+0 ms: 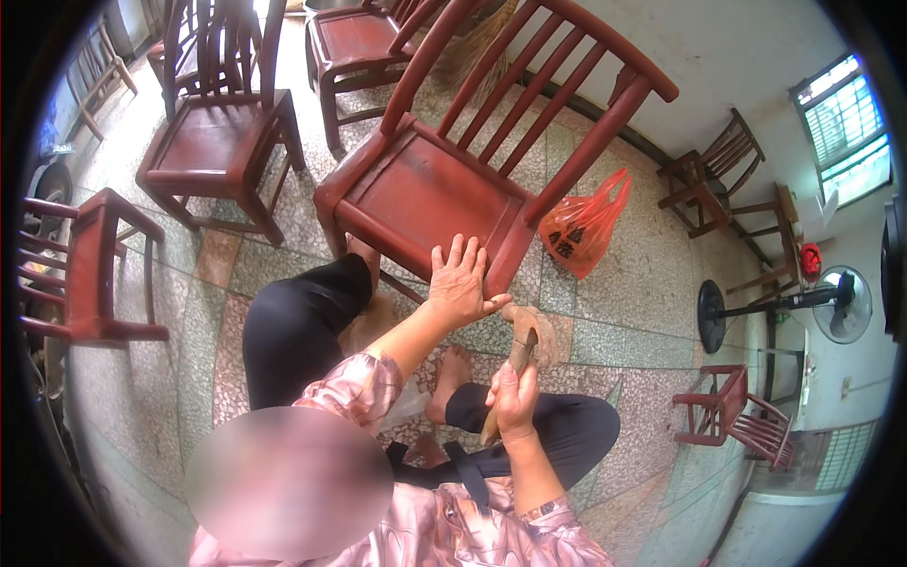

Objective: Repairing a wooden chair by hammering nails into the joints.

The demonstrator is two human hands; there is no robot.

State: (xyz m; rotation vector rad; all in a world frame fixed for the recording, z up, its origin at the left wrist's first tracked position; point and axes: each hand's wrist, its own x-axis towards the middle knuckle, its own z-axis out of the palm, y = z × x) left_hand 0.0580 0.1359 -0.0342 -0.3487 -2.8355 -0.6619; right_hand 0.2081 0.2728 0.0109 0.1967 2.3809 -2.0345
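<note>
While my left hand (460,285) rests flat, fingers spread, on the dark-red, slat-backed wooden chair (425,203), my right hand (513,402) grips a brown, wooden-handled tool (522,352). The tool's long axis points forward; the chair lies ahead-left of my right hand, my left being nearer.

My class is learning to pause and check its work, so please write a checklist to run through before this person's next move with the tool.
1. Chair steadied: ok; the left hand lies spread on the seat edge of the red wooden chair.
2. Tool gripped: ok; the right hand is closed around the wooden-handled tool.
3. Left thumb well clear of the tool: not ok; it appears very close to the upper end.
4. Feet covered: not ok; the right foot is bare.
5. Chair legs all planted: cannot tell; some are hidden.
</note>
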